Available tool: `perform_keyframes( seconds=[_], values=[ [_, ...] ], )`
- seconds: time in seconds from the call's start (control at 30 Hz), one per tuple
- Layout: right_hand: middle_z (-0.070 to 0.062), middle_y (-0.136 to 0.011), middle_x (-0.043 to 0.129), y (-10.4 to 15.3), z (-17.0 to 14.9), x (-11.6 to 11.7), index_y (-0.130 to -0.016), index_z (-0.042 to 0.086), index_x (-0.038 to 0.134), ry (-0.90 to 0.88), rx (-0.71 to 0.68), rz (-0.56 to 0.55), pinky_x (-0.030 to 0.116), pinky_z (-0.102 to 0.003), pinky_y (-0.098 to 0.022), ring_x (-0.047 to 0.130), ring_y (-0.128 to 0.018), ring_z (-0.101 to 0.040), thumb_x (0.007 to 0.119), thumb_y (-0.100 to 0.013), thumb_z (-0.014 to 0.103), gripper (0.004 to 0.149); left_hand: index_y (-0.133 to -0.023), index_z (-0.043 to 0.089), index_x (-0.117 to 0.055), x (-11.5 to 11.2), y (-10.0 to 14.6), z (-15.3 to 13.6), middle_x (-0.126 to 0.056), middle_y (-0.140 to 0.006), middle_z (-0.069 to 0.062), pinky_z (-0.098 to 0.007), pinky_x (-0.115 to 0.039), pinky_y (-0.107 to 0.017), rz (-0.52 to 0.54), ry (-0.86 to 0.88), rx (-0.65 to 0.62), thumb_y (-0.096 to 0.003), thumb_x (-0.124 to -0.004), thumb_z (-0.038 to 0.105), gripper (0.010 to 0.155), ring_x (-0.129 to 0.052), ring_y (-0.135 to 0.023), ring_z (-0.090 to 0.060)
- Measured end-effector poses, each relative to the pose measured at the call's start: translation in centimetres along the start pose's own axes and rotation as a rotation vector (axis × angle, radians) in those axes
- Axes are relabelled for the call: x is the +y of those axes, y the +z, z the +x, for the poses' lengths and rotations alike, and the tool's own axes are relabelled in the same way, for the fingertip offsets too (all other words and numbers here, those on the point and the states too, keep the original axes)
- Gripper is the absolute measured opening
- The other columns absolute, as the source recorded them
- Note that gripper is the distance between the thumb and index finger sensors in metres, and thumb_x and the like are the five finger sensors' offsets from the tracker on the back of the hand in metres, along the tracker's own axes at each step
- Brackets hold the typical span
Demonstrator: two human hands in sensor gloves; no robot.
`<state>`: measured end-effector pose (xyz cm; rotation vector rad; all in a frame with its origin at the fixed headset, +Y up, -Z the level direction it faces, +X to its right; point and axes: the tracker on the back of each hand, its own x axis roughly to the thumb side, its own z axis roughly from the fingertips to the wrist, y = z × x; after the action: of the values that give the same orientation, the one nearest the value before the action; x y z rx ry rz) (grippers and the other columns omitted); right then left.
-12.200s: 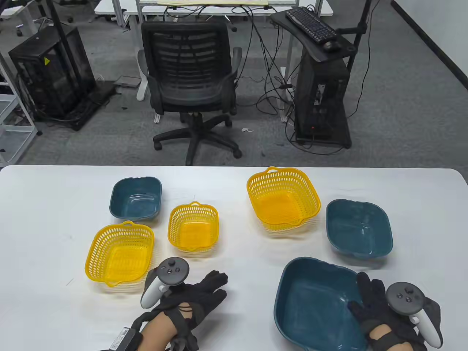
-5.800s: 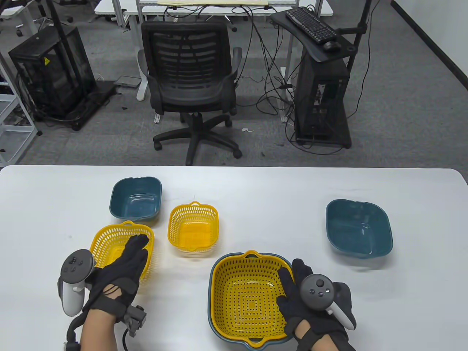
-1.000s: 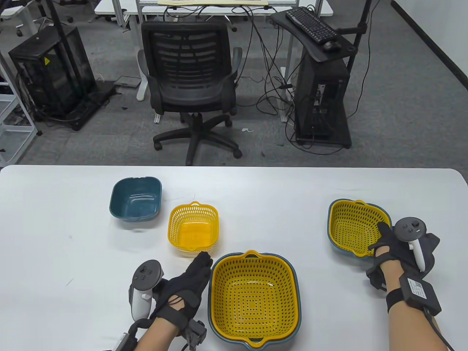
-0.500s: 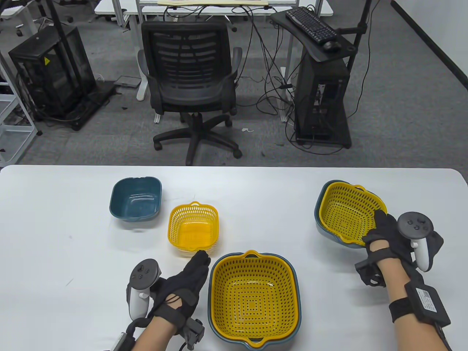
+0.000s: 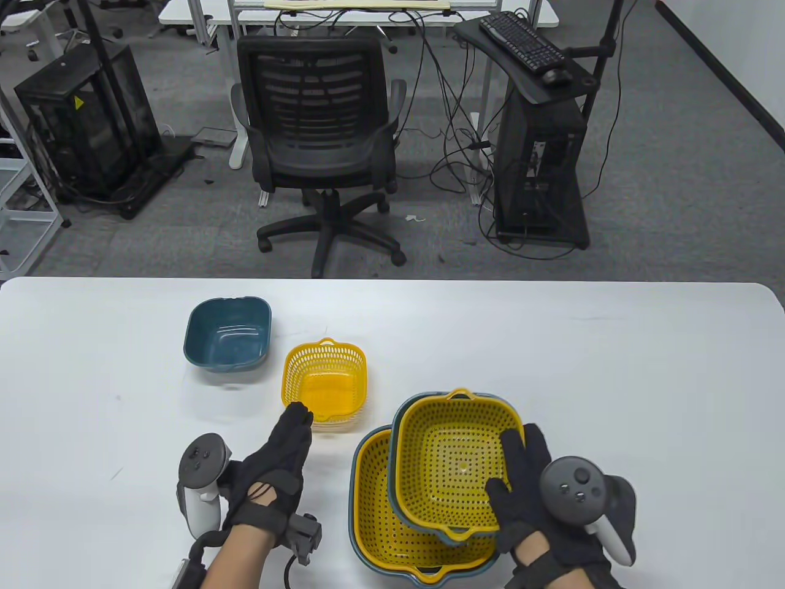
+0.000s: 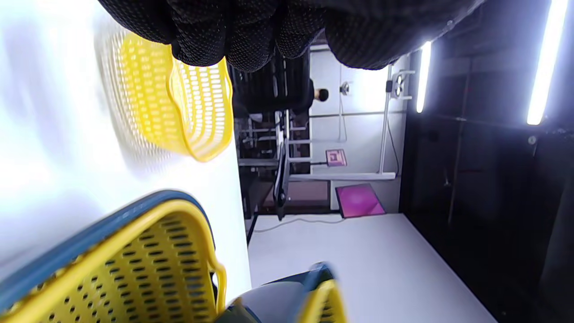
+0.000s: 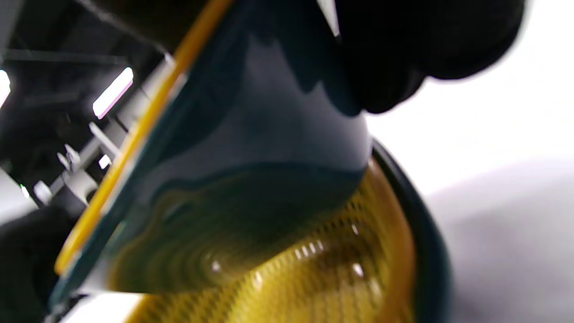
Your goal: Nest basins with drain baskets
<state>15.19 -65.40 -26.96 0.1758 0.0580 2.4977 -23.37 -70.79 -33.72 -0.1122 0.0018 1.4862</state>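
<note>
My right hand (image 5: 521, 472) grips the near right rim of the medium blue basin with a yellow drain basket in it (image 5: 457, 460) and holds it over the large blue basin with its own yellow basket (image 5: 374, 497). The right wrist view shows the medium basin's dark wall (image 7: 251, 148) just above the large basket (image 7: 314, 278). My left hand (image 5: 285, 438) is open, fingers stretched toward the near left rim of the small yellow basket (image 5: 324, 383); whether they touch cannot be told. The small blue basin (image 5: 228, 334) stands empty at the far left.
The white table (image 5: 644, 368) carries only these pieces. An office chair (image 5: 319, 135) and a computer stand (image 5: 539, 147) are on the floor beyond the far edge.
My right hand has carried the medium basin with its basket from the right side of the table leftward and nearer, over the large nested set. My left hand has moved left and forward toward the small basket.
</note>
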Motion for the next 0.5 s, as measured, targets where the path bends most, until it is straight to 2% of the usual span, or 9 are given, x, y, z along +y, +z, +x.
perform_keyframes(
  seconds=[0.1, 0.2, 0.27, 0.33, 0.43, 0.5],
  values=[
    [-0.022, -0.112, 0.022, -0.1, 1.0, 1.5, -0.107, 0.008, 0.04, 0.075, 0.015, 0.019, 0.075, -0.054, -0.037, 0.081, -0.058, -0.051, 0.072, -0.052, 0.033, 0.069, -0.113, 0.02, -0.048, 0.4, 0.0, 0.0, -0.054, -0.114, -0.015, -0.055, -0.056, -0.071, 0.011, -0.002, 0.001, -0.0531, -0.07, 0.044, 0.068, -0.061, -0.103, -0.043],
    [-0.02, -0.113, 0.024, -0.4, 1.6, 2.5, -0.107, 0.009, 0.04, 0.113, 0.025, 0.063, 0.069, -0.06, -0.045, 0.072, -0.071, -0.056, 0.072, -0.053, 0.033, 0.067, -0.113, 0.02, -0.048, 0.4, -0.1, -0.1, -0.055, -0.114, -0.015, -0.055, -0.057, -0.071, 0.008, 0.007, 0.005, -0.0531, -0.07, 0.044, 0.068, -0.062, -0.102, -0.042],
    [-0.024, -0.112, 0.026, -0.6, 1.8, 3.2, -0.107, 0.006, 0.041, 0.127, 0.046, 0.073, 0.064, -0.064, -0.05, 0.061, -0.083, -0.055, 0.072, -0.053, 0.033, 0.069, -0.113, 0.019, -0.049, 0.4, -0.1, -0.1, -0.055, -0.114, -0.015, -0.054, -0.057, -0.071, 0.003, 0.002, 0.007, -0.0531, -0.07, 0.044, 0.068, -0.062, -0.102, -0.042],
    [-0.027, -0.112, 0.025, -1.1, 1.6, 4.3, -0.107, 0.004, 0.041, 0.179, 0.079, 0.118, 0.05, -0.074, -0.06, 0.04, -0.096, -0.058, 0.072, -0.053, 0.035, 0.07, -0.113, 0.02, -0.049, 0.4, -0.1, -0.1, -0.055, -0.114, -0.015, -0.055, -0.057, -0.071, 0.005, 0.001, 0.008, -0.0531, -0.07, 0.044, 0.068, -0.062, -0.102, -0.042],
    [-0.024, -0.111, 0.011, -1.5, 1.0, 5.2, -0.108, 0.004, 0.034, 0.213, 0.122, 0.192, 0.038, -0.077, -0.063, 0.018, -0.099, -0.057, 0.07, -0.054, 0.038, 0.073, -0.113, 0.02, -0.049, 0.5, -0.1, -0.2, -0.055, -0.114, -0.015, -0.054, -0.057, -0.071, 0.023, 0.011, 0.007, -0.0531, -0.07, 0.044, 0.068, -0.062, -0.102, -0.043],
    [-0.022, -0.109, 0.004, -1.7, 0.5, 5.9, -0.107, 0.003, 0.032, 0.199, 0.133, 0.223, 0.036, -0.077, -0.064, 0.011, -0.098, -0.054, 0.07, -0.054, 0.039, 0.075, -0.113, 0.02, -0.049, 0.6, -0.1, -0.3, -0.055, -0.114, -0.015, -0.054, -0.057, -0.071, 0.026, 0.001, 0.012, -0.0531, -0.07, 0.044, 0.068, -0.063, -0.102, -0.043]
  ],
)
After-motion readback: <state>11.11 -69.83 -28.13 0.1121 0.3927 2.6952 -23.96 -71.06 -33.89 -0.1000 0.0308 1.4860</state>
